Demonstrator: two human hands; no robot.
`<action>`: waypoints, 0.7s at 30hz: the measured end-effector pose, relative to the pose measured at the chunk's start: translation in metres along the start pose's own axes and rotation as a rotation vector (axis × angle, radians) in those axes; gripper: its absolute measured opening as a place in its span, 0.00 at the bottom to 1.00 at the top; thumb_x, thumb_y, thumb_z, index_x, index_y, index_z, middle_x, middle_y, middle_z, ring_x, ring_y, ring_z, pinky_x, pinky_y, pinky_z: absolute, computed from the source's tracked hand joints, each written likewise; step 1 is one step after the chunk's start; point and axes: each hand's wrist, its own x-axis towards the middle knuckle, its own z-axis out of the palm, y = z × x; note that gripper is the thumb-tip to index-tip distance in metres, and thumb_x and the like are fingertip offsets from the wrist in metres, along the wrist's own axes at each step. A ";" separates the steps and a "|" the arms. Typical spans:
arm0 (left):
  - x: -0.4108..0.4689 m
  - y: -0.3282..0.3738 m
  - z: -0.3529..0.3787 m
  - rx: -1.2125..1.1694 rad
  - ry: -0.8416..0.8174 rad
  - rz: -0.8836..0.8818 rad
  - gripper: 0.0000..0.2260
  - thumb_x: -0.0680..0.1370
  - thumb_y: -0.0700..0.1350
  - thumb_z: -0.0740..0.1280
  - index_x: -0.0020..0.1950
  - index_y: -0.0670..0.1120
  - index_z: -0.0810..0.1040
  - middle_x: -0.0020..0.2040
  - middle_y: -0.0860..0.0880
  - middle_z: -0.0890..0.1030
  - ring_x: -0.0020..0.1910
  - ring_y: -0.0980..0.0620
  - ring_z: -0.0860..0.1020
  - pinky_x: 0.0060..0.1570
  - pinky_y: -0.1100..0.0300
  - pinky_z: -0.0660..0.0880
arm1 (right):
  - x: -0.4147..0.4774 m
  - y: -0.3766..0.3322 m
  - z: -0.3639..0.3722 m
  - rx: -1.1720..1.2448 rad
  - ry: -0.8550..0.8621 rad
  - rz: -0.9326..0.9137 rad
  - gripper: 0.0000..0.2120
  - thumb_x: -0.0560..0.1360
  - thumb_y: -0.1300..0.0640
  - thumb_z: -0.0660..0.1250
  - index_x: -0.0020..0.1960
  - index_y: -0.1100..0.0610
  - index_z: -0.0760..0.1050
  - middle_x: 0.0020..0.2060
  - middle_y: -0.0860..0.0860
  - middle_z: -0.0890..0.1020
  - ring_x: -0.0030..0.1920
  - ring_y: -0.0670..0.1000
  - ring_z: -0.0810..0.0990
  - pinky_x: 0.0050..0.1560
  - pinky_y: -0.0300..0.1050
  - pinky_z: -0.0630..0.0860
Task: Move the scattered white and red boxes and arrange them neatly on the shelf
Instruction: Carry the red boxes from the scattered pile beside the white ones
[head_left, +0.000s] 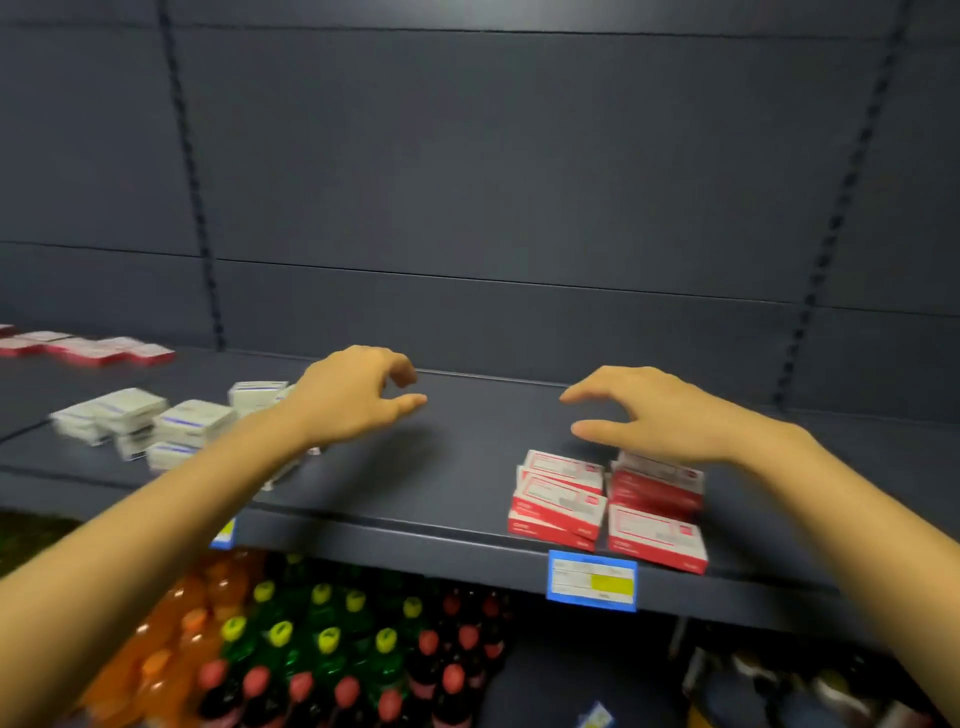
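Several red and white boxes (608, 506) lie in two short stacked rows near the front edge of the dark shelf (415, 499), right of centre. Just above and behind them hovers my right hand (654, 410), fingers spread and curled, holding nothing. My left hand (358, 395) hangs over the bare middle of the shelf, also open and empty. Left of that hand, several white boxes with blue stripes (156, 426) lie scattered; my left forearm hides part of that group. More red and white boxes (88, 348) sit in a row far back on the left.
A blue and yellow price tag (592, 579) hangs on the shelf's front lip below the red boxes. On the level underneath stand bottles (311, 649) with yellow, red and orange caps. The grey back panel (493, 182) rises behind the shelf.
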 end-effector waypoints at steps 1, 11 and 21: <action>-0.008 -0.004 -0.003 0.013 0.016 -0.027 0.15 0.75 0.56 0.64 0.56 0.49 0.77 0.56 0.51 0.80 0.53 0.50 0.77 0.50 0.56 0.72 | 0.009 -0.009 0.002 0.012 0.014 -0.046 0.20 0.76 0.45 0.60 0.67 0.45 0.67 0.67 0.43 0.70 0.67 0.47 0.68 0.66 0.52 0.68; -0.103 -0.073 -0.051 0.204 0.091 -0.314 0.17 0.76 0.56 0.63 0.59 0.48 0.75 0.59 0.51 0.78 0.57 0.49 0.74 0.47 0.59 0.67 | 0.095 -0.129 0.027 0.032 0.065 -0.388 0.19 0.77 0.47 0.60 0.67 0.46 0.67 0.65 0.46 0.72 0.64 0.51 0.71 0.62 0.52 0.71; -0.201 -0.189 -0.110 0.295 0.059 -0.522 0.16 0.75 0.56 0.63 0.57 0.48 0.75 0.56 0.49 0.79 0.53 0.51 0.76 0.48 0.58 0.73 | 0.162 -0.284 0.053 0.110 0.094 -0.572 0.17 0.76 0.47 0.61 0.64 0.49 0.70 0.63 0.48 0.75 0.61 0.52 0.74 0.58 0.50 0.73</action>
